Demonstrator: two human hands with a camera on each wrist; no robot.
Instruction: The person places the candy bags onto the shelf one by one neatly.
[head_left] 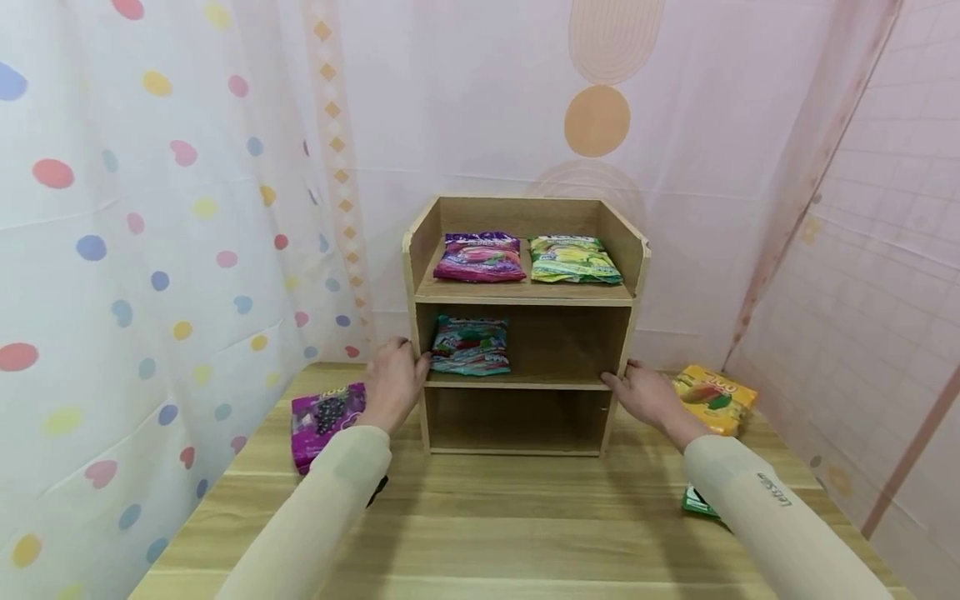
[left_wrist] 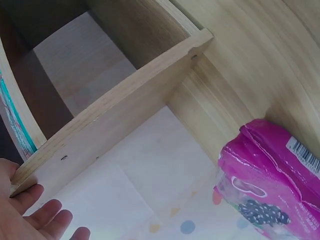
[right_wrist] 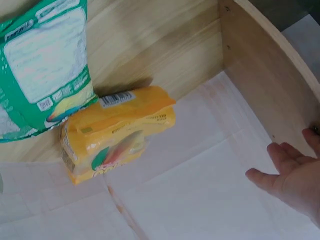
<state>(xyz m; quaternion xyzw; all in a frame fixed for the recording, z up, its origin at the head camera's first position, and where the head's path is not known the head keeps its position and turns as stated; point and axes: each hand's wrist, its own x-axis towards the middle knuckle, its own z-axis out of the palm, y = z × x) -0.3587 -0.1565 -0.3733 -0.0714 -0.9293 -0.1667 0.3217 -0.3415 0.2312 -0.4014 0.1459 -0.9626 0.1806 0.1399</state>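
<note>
Wooden shelf [head_left: 525,302], three levels, pale wood, raised sides and back on top; stands on the table [head_left: 480,517], between both hands. Left hand [head_left: 393,375] pinches one side panel: thumb at the front edge, fingers on the outside; left wrist view shows the other fingers spread apart. Right hand [head_left: 647,392] likewise: thumb on the front edge, fingers outside; its wrist view shows them spaced, thumb hidden.

Only the head view shows the whole load: purple bag [head_left: 480,258] and lime bag [head_left: 573,260] up top, teal bag [head_left: 471,346] at middle left. Left wrist view catches just the teal bag's edge, but adds a barcode on the berry bag [head_left: 326,421]. Right wrist view shows the green bag [right_wrist: 47,65], mostly sleeve-covered from the head: white label panel, QR code. Mango bag [head_left: 716,400] is yellow, barcode visible there too.

Right sleeve [head_left: 757,500] reads "LetsSlim". Small bag print: can't read reliably.
</note>
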